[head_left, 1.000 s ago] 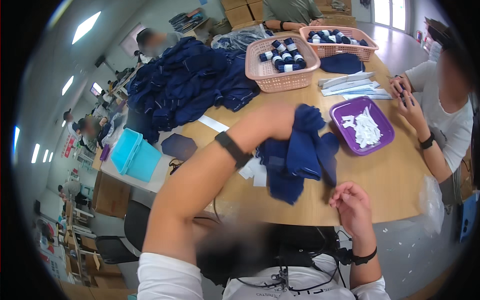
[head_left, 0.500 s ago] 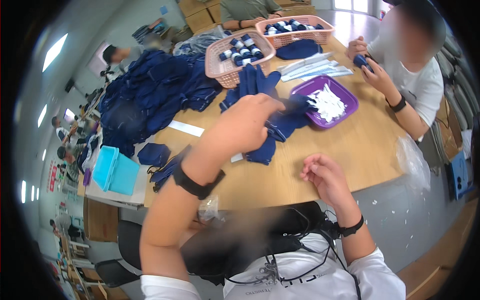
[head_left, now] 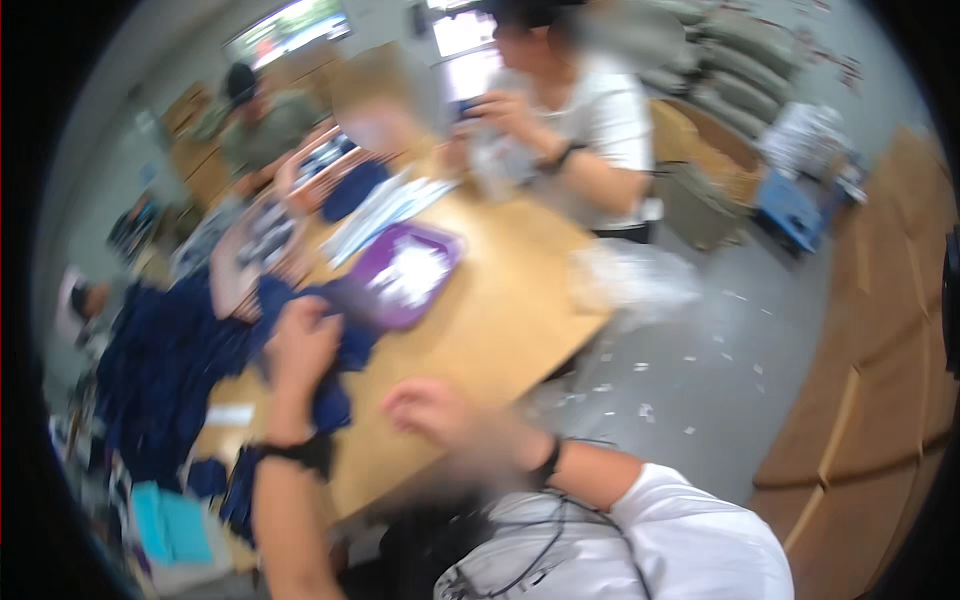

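Observation:
My left hand (head_left: 303, 345) is over the pile of dark navy cloth pieces (head_left: 333, 400) near the table's left side. Its bent fingers are smeared by motion, so whether they grip the cloth is unclear. Above the bare wood farther right hovers my right hand (head_left: 430, 408), half curled and blurred, with nothing visible in it. A purple tray (head_left: 445, 245) of small white pieces stands just beyond the cloth. Black bands circle both my wrists.
A large navy cloth heap (head_left: 150, 370) lies at the left, near a turquoise bin (head_left: 172, 525). Pink baskets (head_left: 232, 265) with dark rolled items stand farther back beside white strips (head_left: 385, 215). Across the table a person in white (head_left: 605, 130) holds something dark. Clear plastic (head_left: 635, 280) hangs off the table edge.
The whole view has swung to the right and blurred; table and hands now sit farther left in it. My left hand stays by the navy cloth, my right over the table.

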The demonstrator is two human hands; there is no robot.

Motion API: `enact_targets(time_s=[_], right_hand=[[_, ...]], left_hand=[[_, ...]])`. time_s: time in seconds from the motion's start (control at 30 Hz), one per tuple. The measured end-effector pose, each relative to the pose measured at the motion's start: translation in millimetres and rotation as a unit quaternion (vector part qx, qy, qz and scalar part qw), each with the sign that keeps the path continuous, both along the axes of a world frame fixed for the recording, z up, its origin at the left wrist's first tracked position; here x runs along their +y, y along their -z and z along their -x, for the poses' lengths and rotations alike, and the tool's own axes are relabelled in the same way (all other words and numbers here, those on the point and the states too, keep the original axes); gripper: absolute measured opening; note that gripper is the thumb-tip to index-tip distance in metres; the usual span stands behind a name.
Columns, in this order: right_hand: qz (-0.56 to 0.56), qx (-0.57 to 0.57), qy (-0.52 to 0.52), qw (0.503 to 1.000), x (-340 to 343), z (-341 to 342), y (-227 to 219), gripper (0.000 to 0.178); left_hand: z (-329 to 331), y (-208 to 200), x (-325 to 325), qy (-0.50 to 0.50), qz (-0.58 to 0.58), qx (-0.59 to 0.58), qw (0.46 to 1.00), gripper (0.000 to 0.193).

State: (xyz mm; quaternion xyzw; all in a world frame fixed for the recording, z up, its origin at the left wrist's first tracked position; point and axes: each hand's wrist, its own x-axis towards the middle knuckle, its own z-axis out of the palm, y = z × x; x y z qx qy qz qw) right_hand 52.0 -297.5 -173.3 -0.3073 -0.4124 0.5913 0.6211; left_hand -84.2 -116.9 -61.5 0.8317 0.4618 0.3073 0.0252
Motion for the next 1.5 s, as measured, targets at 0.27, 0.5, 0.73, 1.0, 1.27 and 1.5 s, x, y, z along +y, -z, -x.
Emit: enact_targets(time_s=[0.27,0.5,0.73,1.0,1.27,1.5], right_hand=[[0.017,0.054,-0.048,0.997,8.1,-0.7,4.4,0.021],[-0.237,-0.309,0.015,0.921,-73.6,9.2,-74.9,0.106],[-0.130,-0.285,-0.073,0.947,-56.7,12.2,-94.3,0.033],[-0.215,-0.380,-0.156,0.886,-61.1,60.0,-155.6,0.030],[-0.329,-0.502,0.038,0.799,-28.3,97.0,-113.0,0.029],[-0.043,-0.252,-0.032,0.966,-31.4,103.7,-95.2,0.050]], left_hand=[[117.7,-146.9,40.8,0.103,0.081,-0.398,0.908,0.058],[94.2,-17.9,-186.6,0.251,0.198,-0.411,0.854,0.079],[103.0,21.3,-235.7,0.192,0.450,-0.454,0.745,0.079],[157.0,9.6,-212.4,0.297,0.354,-0.574,0.676,0.087],[189.9,-8.0,-186.1,0.043,0.052,-0.398,0.915,0.034],[201.1,-37.8,-147.5,0.025,0.069,-0.156,0.985,0.016]])
